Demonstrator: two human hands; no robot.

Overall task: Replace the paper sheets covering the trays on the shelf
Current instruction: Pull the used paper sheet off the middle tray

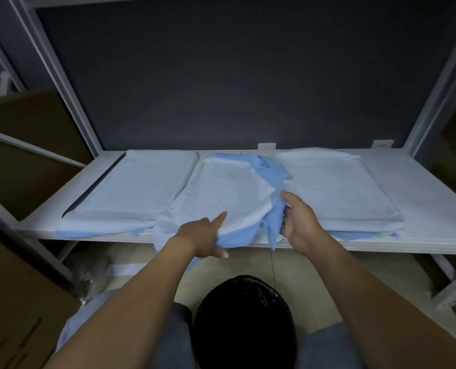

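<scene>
Three trays lie side by side on a white shelf (421, 243), each under a pale sheet with a blue underside. The left sheet (141, 187) and the right sheet (333, 187) lie flat. The middle sheet (229, 187) is rumpled and peeled back along its right side, with blue folds showing. My left hand (203, 235) grips its front edge, index finger stretched out over the top. My right hand (299, 219) pinches the bunched blue fold at the sheet's right front corner. The trays themselves are hidden beneath the sheets.
A bin lined with a black bag (244, 323) stands on the floor between my arms, below the shelf edge. Cardboard boxes (16, 302) sit at the left. White shelf uprights (69, 83) frame both sides, and a dark wall lies behind.
</scene>
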